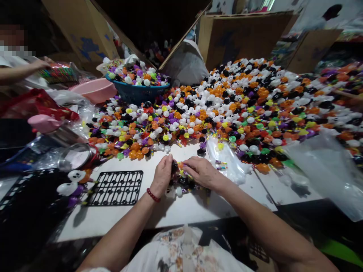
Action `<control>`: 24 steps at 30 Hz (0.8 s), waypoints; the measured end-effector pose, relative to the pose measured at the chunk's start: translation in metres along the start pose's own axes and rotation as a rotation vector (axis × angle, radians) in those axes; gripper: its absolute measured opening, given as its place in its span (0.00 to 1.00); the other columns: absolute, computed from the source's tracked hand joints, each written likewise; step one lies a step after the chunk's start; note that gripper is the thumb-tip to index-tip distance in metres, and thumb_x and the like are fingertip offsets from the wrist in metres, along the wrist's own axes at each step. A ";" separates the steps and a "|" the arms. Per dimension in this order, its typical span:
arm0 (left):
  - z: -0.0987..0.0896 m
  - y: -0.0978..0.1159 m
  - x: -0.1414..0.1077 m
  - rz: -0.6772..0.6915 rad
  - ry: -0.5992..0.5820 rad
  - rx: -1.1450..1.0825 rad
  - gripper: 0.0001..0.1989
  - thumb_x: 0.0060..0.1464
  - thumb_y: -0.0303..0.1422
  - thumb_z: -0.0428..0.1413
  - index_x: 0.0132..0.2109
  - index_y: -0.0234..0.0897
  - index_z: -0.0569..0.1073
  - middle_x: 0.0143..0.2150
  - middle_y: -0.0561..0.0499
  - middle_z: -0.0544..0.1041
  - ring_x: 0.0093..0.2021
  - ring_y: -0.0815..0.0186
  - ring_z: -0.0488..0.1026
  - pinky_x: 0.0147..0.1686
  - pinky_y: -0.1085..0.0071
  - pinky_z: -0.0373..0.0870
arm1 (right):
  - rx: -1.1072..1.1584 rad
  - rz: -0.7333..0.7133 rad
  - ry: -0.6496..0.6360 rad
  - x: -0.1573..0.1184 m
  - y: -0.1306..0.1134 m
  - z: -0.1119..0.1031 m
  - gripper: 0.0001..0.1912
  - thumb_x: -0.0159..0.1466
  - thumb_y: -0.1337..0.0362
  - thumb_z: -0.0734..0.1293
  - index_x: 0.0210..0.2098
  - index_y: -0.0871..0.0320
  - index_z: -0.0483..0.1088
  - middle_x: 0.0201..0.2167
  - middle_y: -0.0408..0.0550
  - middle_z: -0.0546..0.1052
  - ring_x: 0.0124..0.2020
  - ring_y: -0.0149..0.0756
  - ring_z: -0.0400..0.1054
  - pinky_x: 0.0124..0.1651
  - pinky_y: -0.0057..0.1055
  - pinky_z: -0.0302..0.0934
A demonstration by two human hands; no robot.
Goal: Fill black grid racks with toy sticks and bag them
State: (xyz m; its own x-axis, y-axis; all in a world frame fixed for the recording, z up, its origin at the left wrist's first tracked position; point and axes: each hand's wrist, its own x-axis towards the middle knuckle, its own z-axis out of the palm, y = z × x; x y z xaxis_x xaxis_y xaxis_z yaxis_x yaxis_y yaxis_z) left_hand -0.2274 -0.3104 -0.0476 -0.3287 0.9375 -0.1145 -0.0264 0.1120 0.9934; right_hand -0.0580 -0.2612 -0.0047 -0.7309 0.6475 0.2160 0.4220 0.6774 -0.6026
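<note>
My left hand (163, 175), a dark red bead bracelet on its wrist, closes around a small toy with a black head (174, 167). Close by on the right, my right hand (202, 172) has its fingertips pinched on the toy's colourful end, where orange and yellow bits show. Below both hands, more small Halloween toys (185, 184), black and white, rest partly hidden on the white tabletop (170, 211). To the left lies a black plastic grid tray (115, 188).
A large heap of colourful Halloween toys (238, 98) covers the table's back. Behind it stand a filled blue basin (136, 92), a pink basin (95, 90) and cardboard boxes (244, 41). Clear plastic bags (227, 160) lie right. A pink-lidded flask (53, 128) and another person's arm (22, 73) are left.
</note>
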 end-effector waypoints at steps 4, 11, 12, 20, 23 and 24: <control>0.001 0.000 -0.001 0.029 0.049 0.156 0.26 0.59 0.58 0.47 0.31 0.38 0.67 0.22 0.56 0.68 0.22 0.69 0.65 0.22 0.73 0.62 | -0.016 0.044 -0.024 -0.004 -0.009 0.002 0.11 0.71 0.65 0.61 0.37 0.61 0.74 0.31 0.48 0.73 0.33 0.32 0.65 0.39 0.28 0.57; 0.013 -0.019 -0.008 0.022 0.002 0.286 0.27 0.60 0.57 0.44 0.27 0.39 0.62 0.22 0.56 0.64 0.23 0.69 0.61 0.24 0.72 0.61 | -0.040 0.110 -0.042 -0.012 -0.014 0.026 0.10 0.69 0.68 0.63 0.33 0.61 0.74 0.31 0.48 0.73 0.34 0.34 0.65 0.40 0.29 0.57; 0.013 -0.020 -0.010 0.039 -0.010 0.310 0.27 0.60 0.57 0.45 0.27 0.39 0.62 0.22 0.56 0.64 0.24 0.68 0.62 0.25 0.72 0.61 | -0.036 0.119 -0.054 -0.015 -0.013 0.027 0.10 0.69 0.69 0.63 0.33 0.61 0.74 0.31 0.48 0.73 0.34 0.34 0.65 0.39 0.29 0.57; 0.021 0.031 0.029 0.331 -0.299 0.882 0.24 0.68 0.43 0.37 0.33 0.37 0.69 0.30 0.49 0.72 0.34 0.62 0.70 0.38 0.66 0.66 | 0.007 0.098 0.136 -0.040 0.029 -0.005 0.14 0.73 0.63 0.57 0.44 0.57 0.75 0.36 0.49 0.73 0.39 0.35 0.67 0.45 0.32 0.61; 0.043 0.035 0.065 0.433 -0.358 0.950 0.11 0.63 0.37 0.49 0.38 0.35 0.73 0.40 0.45 0.74 0.44 0.58 0.70 0.47 0.62 0.65 | -0.200 0.143 0.258 -0.027 0.068 -0.020 0.14 0.70 0.66 0.60 0.47 0.58 0.76 0.45 0.55 0.74 0.47 0.42 0.64 0.53 0.37 0.59; 0.052 0.032 0.076 0.462 -0.404 0.956 0.08 0.61 0.34 0.53 0.41 0.36 0.74 0.44 0.44 0.74 0.47 0.57 0.70 0.50 0.62 0.65 | -0.262 0.195 0.266 -0.019 0.082 -0.025 0.15 0.69 0.69 0.60 0.48 0.58 0.77 0.46 0.55 0.73 0.48 0.43 0.63 0.53 0.38 0.58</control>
State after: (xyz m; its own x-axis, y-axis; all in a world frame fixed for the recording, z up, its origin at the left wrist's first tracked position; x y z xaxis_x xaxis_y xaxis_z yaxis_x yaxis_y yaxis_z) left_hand -0.2041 -0.2188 -0.0250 0.2134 0.9726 0.0925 0.8067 -0.2289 0.5449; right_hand 0.0037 -0.2096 -0.0388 -0.4746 0.8164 0.3290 0.6856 0.5773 -0.4436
